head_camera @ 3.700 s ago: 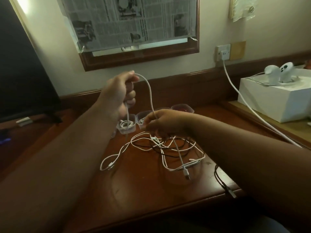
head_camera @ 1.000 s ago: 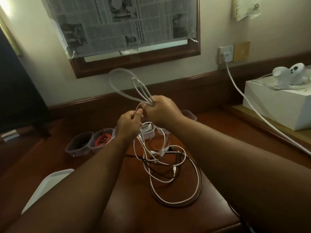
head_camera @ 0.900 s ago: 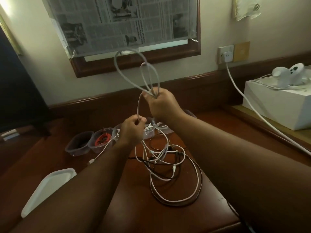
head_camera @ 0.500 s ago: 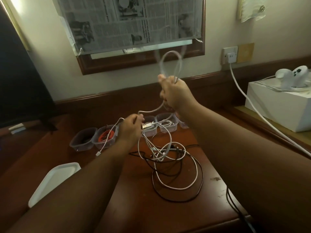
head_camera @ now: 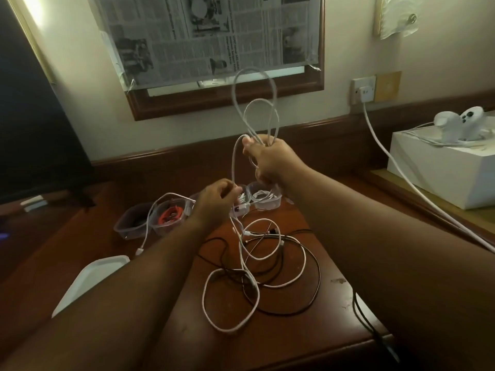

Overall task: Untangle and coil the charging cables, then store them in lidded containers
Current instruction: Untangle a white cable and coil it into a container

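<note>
Head view, only one. Your right hand [head_camera: 270, 163] is raised above the desk, fingers curled tight round a white cable [head_camera: 254, 108]; two loops of it stand up out of the fist. One strand drops from that fist down to your left hand [head_camera: 215, 203], which sits lower and just left, fingers curled and pinching the same cable. Past the left hand the cable arcs out leftward and hangs down, its plug [head_camera: 139, 250] near the desk surface, left of your left forearm.

Below and between both forearms lies the tangle [head_camera: 257, 269], white and black cables looped over each other on the wooden desk [head_camera: 308, 341]. Can't tell how many cables are in it.

Just beyond your left hand sits a row of clear containers, lids off: one with a coiled white cable [head_camera: 263, 198] right under the right hand, one with a red cable [head_camera: 170, 216] left of the left hand, and a darker one [head_camera: 131, 220] further left, contents unclear. A white lid [head_camera: 88, 279] lies flat beside your left forearm.

Far right of the right hand, a thick white lead [head_camera: 396, 167] runs from a wall socket [head_camera: 363, 90] down past a white box [head_camera: 442, 159].
</note>
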`<state>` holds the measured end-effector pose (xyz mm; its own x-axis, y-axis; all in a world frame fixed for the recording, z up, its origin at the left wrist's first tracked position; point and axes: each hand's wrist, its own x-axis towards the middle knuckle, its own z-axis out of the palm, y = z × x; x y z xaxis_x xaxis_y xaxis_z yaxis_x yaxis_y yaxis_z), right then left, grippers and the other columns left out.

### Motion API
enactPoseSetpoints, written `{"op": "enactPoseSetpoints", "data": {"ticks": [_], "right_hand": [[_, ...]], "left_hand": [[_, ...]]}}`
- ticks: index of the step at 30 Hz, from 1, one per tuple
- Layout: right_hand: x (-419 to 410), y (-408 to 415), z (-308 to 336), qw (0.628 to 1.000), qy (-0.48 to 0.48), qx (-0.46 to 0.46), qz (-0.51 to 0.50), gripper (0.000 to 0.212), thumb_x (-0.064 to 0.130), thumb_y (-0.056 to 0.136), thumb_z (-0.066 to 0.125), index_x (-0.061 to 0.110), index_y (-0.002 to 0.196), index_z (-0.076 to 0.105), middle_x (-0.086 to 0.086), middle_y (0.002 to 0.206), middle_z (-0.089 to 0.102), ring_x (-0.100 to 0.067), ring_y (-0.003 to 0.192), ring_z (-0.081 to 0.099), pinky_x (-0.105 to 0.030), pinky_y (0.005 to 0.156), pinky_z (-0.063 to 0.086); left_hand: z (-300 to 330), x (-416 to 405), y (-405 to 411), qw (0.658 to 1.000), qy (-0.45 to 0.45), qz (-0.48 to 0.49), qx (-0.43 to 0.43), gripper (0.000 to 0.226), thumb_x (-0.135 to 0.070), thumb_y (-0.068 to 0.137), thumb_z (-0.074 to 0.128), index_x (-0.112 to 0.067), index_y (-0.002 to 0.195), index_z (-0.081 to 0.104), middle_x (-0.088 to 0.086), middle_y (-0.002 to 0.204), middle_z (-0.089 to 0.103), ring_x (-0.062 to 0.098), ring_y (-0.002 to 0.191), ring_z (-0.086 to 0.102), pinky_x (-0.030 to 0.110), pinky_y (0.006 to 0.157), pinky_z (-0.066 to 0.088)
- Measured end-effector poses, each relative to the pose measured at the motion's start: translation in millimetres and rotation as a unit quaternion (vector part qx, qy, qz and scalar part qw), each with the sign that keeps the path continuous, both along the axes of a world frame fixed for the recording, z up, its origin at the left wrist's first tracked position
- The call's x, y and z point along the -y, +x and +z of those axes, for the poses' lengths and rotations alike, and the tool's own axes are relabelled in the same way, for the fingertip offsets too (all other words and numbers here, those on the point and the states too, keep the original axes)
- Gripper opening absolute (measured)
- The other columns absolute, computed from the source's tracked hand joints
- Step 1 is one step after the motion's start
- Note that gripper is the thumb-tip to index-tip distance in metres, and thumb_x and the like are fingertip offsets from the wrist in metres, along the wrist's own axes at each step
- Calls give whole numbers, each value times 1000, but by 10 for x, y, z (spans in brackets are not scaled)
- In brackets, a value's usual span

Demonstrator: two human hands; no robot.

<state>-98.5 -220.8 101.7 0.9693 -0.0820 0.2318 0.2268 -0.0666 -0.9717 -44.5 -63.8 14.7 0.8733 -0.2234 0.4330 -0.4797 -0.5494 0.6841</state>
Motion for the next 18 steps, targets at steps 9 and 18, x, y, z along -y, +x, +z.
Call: {"op": "enactPoseSetpoints", "data": {"ticks": [9,18], "right_hand": [[56,-63,132,967,231,101,27,28,36,106,37,11,101,49,-14,90,60,-12,52,44,-27,50,38],[64,-28,181,926,353,98,92,24,34,105,39,17,91,47,-1,75,50,-11,58,44,-27,62,39]], "left_hand": [[-351,-132,26,992,123,18,26,15,-25,97,60,-14,97,70,2,91,68,15,86,62,34,77,52],[-378,-25,-5,985,170,-38,18,26,-14,96,62,-19,122,63,-7,94,63,10,90,63,22,75,52]]}}
